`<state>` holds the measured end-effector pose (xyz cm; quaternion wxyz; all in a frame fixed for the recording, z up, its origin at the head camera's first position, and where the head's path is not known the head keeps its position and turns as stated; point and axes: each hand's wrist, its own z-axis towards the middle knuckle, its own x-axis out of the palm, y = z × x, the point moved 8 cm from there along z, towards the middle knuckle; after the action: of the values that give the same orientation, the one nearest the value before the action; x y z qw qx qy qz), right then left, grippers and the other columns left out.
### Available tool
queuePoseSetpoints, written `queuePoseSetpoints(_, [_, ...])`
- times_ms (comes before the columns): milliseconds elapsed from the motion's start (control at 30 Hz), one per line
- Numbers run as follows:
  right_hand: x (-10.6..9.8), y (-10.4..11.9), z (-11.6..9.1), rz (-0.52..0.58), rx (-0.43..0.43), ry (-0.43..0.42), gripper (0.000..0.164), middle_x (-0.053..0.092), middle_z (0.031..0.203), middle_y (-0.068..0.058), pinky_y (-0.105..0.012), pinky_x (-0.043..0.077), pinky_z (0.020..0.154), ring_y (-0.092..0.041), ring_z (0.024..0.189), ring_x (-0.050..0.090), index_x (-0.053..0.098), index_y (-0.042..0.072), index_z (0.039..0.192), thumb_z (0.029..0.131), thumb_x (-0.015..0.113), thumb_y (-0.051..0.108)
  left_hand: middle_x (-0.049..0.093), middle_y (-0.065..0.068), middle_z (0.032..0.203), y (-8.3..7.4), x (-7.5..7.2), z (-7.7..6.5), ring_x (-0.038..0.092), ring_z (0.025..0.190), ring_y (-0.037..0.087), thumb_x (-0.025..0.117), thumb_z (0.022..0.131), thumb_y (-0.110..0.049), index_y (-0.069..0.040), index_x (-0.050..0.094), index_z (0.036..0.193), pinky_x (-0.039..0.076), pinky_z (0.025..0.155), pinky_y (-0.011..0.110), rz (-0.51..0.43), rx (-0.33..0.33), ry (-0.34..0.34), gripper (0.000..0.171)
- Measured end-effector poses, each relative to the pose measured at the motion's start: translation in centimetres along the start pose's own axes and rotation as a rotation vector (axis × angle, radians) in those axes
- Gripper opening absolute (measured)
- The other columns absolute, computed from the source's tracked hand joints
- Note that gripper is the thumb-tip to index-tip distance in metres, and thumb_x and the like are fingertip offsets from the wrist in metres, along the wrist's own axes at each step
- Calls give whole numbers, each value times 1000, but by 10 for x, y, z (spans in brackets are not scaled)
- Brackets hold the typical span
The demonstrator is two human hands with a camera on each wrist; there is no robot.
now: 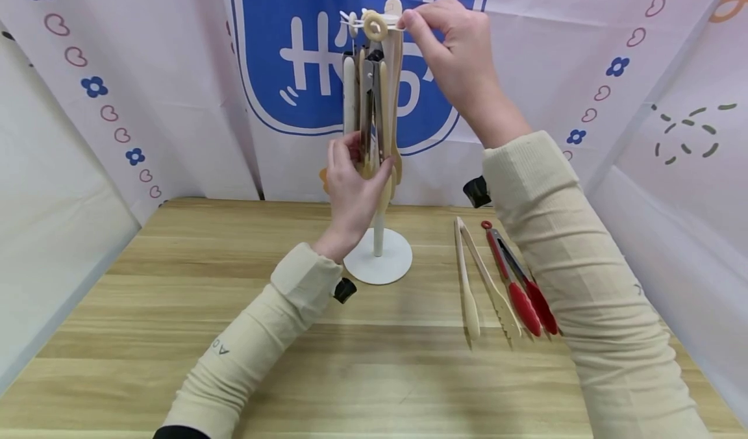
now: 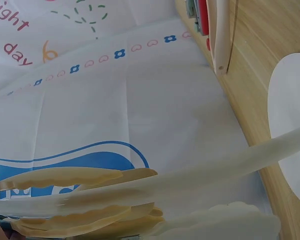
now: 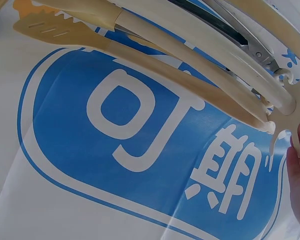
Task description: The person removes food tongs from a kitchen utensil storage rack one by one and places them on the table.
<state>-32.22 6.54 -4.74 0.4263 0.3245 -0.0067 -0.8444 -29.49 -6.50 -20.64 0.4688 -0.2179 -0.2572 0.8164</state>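
Note:
A white utensil stand (image 1: 378, 241) with a round base rises from the table, its hook top (image 3: 290, 122) hung with kitchen tools. My right hand (image 1: 458, 52) pinches a hook at the top of this stand between thumb and forefinger. Lower down, my left hand (image 1: 358, 186) has its fingers and thumb around the hanging tongs (image 1: 369, 104), which have metal arms and a beige ring on top. Beige tong heads (image 2: 65, 177) show beside the pole in the left wrist view. A beige slotted turner (image 3: 55, 32) also hangs there.
Wooden tongs (image 1: 467, 289) lie on the table (image 1: 263, 361) to the right of the stand. Beside them are red-tipped tongs (image 1: 523, 306), partly behind the right sleeve. A printed white-and-blue cloth (image 1: 292, 101) hangs close behind the stand.

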Motion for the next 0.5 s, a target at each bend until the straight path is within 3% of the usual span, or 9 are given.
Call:
queuePoseSetpoints(300, [1,1,-1,-5,-9,1,30,67,103,-6,-12,14,105,-11,100,55,69,4,102,96,46,24,48,15,107,-4,-9,1,50,92,21,72,78,-13,6,46,116,46,75,24,-1,47,13,50])
queuePoseSetpoints(500, [0,1,-1,-2,-8,-1,30,67,104,-7,-12,13,106,-12,101,55,68,3,102,95,47,23,48,16,105,-1,-18,-2,50,90,21,72,77,-11,7,46,115,47,75,25,-2,28,39,49])
